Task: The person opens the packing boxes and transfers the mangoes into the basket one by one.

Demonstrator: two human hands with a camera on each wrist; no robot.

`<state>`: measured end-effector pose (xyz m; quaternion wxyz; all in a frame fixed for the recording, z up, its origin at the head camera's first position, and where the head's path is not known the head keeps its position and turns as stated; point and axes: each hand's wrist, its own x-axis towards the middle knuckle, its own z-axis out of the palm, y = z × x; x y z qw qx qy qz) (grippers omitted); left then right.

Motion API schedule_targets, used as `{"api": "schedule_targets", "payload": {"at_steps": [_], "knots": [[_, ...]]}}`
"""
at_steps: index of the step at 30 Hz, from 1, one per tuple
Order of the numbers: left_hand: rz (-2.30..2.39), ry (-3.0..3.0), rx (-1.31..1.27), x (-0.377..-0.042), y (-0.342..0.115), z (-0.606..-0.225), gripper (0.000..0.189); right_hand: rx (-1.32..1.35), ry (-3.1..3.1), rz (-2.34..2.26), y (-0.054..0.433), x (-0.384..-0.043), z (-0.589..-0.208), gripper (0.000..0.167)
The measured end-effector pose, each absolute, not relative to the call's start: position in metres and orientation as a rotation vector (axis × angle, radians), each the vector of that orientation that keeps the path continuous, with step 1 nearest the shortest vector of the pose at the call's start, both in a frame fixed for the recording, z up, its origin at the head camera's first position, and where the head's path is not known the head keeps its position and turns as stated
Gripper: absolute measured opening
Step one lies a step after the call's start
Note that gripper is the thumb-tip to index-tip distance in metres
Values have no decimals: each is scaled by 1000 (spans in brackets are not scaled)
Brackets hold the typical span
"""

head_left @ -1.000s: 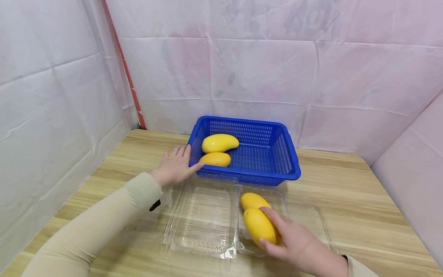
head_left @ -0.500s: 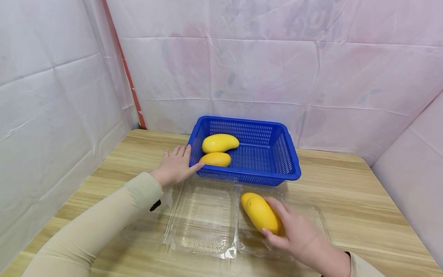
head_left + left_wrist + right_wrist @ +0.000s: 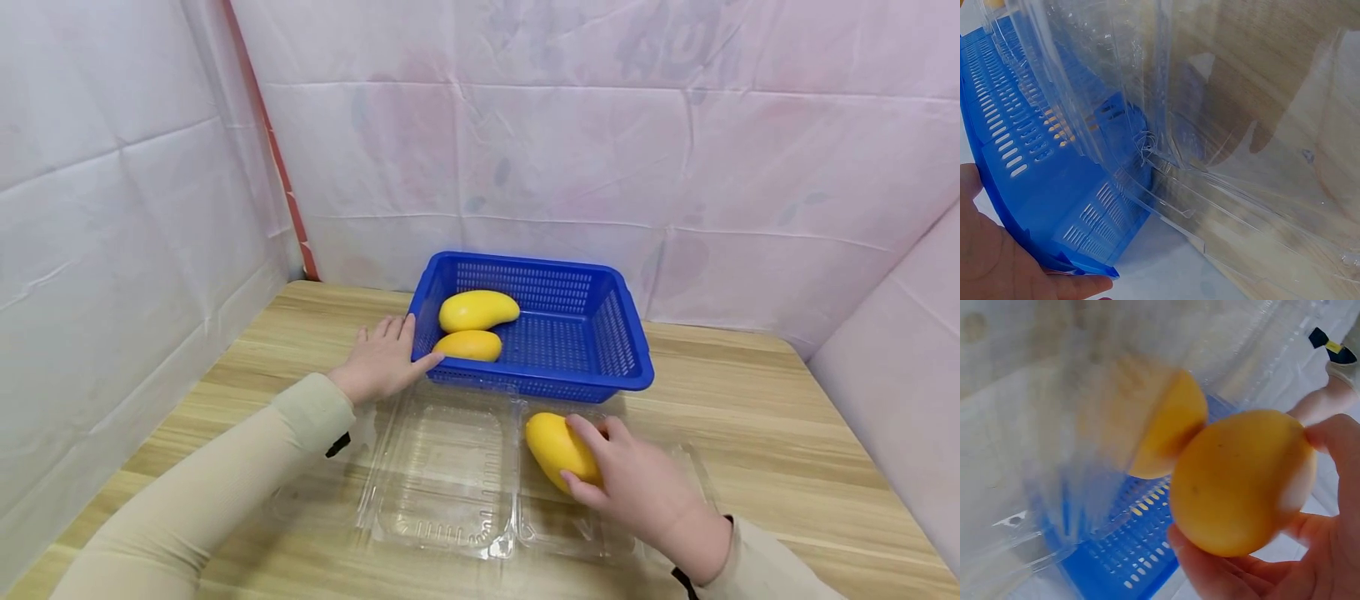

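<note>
My right hand (image 3: 648,492) grips a yellow mango (image 3: 561,450) between thumb and fingers, over the right half of a clear plastic clamshell box (image 3: 442,467). In the right wrist view, a second mango (image 3: 1175,434) shows partly through the clear plastic, behind the held mango (image 3: 1241,481); the head view hides it. The box's left half lies open beside it. My left hand (image 3: 381,360) rests on the left front corner of a blue basket (image 3: 547,385), fingers extended along the rim. Two mangoes lie at the basket's left side, a curved one (image 3: 478,311) behind a rounder one (image 3: 469,345).
More clear plastic (image 3: 690,471) spreads to the right of the box on the wooden table (image 3: 757,417). Pale patterned sheets (image 3: 555,150) hang behind the basket and along both sides. A red strip (image 3: 277,158) runs down the back left corner.
The right hand has shifted the held mango slightly up and away, over the second mango, which is now covered in the head view. The left hand and basket have stayed put.
</note>
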<state>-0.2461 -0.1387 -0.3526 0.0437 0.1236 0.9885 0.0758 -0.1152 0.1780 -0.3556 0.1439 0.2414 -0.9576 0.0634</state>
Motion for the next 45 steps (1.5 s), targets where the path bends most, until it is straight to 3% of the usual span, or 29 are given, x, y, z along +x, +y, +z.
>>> {"api": "schedule_targets", "payload": {"at_steps": [13,20,45], "knots": [[191,3032,391,-244,-140,-349,92,719,-2807,228,174,-119,-345,60],[229,3026,402,-245,-140,-353,92,689,-2860,243,177,-119,-343,54],[235,3004,417,-242,-142,-353,92,753,-2892,345,174,-134,-314,57]]}}
